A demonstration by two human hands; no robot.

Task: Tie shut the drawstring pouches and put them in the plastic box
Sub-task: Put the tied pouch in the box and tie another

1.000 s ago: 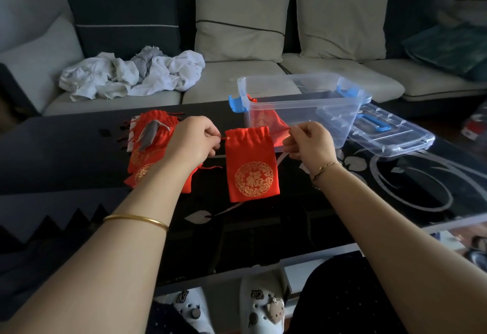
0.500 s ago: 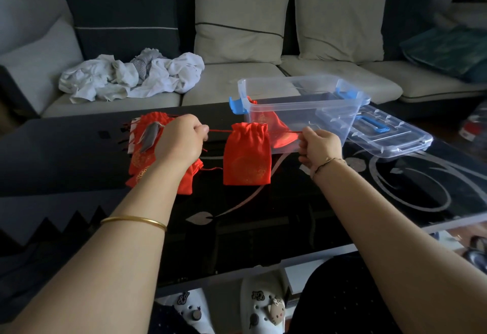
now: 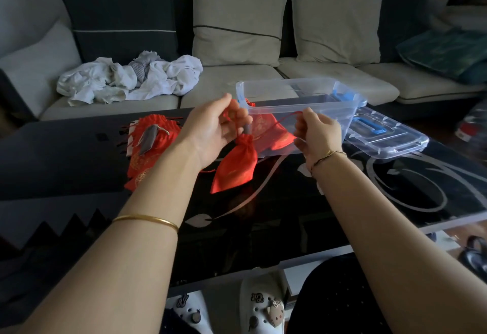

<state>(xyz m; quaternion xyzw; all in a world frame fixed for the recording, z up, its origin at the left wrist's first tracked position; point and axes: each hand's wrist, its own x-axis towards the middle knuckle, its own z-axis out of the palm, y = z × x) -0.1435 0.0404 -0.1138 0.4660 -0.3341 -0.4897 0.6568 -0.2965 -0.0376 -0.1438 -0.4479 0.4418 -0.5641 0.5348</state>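
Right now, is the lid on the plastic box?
No, the lid lies on the table beside the open plastic box.

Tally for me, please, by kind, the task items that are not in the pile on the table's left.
Held pouch, gripped by its drawstring: 1
Boxed pouch: 1 visible
Clear plastic box: 1
Lid: 1
Total: 4

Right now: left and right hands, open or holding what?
Left hand: closed, gripping the red drawstring just above the cinched pouch.
Right hand: closed, pinching the drawstring's other end.
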